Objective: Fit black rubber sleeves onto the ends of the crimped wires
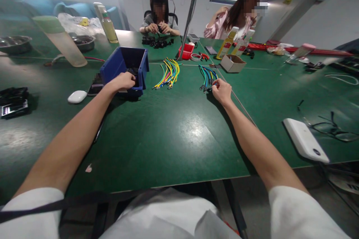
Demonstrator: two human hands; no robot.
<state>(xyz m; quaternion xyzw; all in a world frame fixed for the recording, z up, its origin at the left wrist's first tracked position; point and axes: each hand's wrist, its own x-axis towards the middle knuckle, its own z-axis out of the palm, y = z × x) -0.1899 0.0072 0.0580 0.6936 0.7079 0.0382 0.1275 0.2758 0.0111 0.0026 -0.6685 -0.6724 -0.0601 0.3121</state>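
Observation:
My left hand reaches over the front of a blue plastic bin, its fingers curled down inside, where dark parts lie; the fingertips are hidden. My right hand is closed in a pinch at the right side of a bundle of blue and green wires with dark ends; what it pinches is too small to make out. Between the hands a fanned bundle of yellow, green and blue wires with metal ends lies on the green table.
Behind the wires stand a red box, a small carton and a metal pole. Bottles and bowls stand at the back left. A white case lies left; a white power bank and glasses lie right. Two people sit opposite.

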